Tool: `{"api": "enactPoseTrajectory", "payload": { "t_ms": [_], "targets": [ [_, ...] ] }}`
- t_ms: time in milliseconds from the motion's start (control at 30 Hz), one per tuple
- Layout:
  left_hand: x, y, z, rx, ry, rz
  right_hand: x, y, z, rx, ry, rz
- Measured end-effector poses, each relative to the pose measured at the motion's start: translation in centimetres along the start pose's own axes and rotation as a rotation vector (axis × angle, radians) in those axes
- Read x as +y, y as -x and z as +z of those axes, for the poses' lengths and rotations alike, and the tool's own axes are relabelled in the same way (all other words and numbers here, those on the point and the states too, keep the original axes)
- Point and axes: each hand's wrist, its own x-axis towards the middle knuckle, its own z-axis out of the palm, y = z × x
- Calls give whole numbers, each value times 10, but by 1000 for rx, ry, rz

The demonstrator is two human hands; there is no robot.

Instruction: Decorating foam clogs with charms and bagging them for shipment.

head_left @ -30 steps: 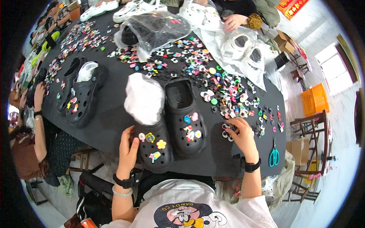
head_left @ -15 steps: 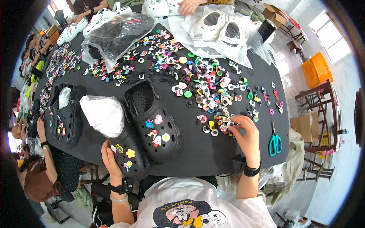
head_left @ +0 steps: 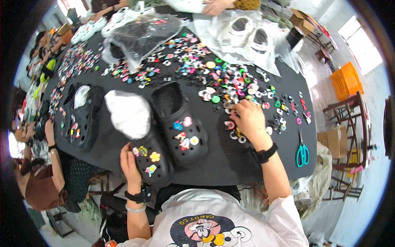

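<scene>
My left hand [head_left: 131, 164] holds a black clog [head_left: 158, 164] by its left side near the table's front edge. White stuffing [head_left: 129, 115] bulges out of its heel opening, and small charms, one an orange flower [head_left: 154, 156], sit on its upper. Right beside it lies the matching black clog [head_left: 196, 144], with charms on its upper too. My right hand [head_left: 249, 121] reaches into the near edge of a heap of colourful shoe charms [head_left: 242, 84]. Its thumb and fingers are drawn together at the charms; whatever they pinch is hidden.
Another black clog pair [head_left: 84, 119] stands at the left. Bagged black shoes [head_left: 142, 37] and bagged white clogs [head_left: 257, 39] lie at the back. Teal-handled scissors [head_left: 302, 154] rest at the right edge. A co-worker's hand [head_left: 218, 6] is across the table; other people sit along the left.
My right hand has moved farther into the charm heap, away from me. My left hand stays on the clog. The whole view has shifted slightly.
</scene>
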Motion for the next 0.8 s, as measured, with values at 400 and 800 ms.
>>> {"api": "enactPoseTrajectory", "payload": {
  "t_ms": [400,800],
  "targets": [
    [12,-1,-2,-39,99,45,-43,49,-29,-41,-1056,265],
    [5,-1,-2,-71,135,48,-46,77,2,41,-1030,428]
  ]
}}
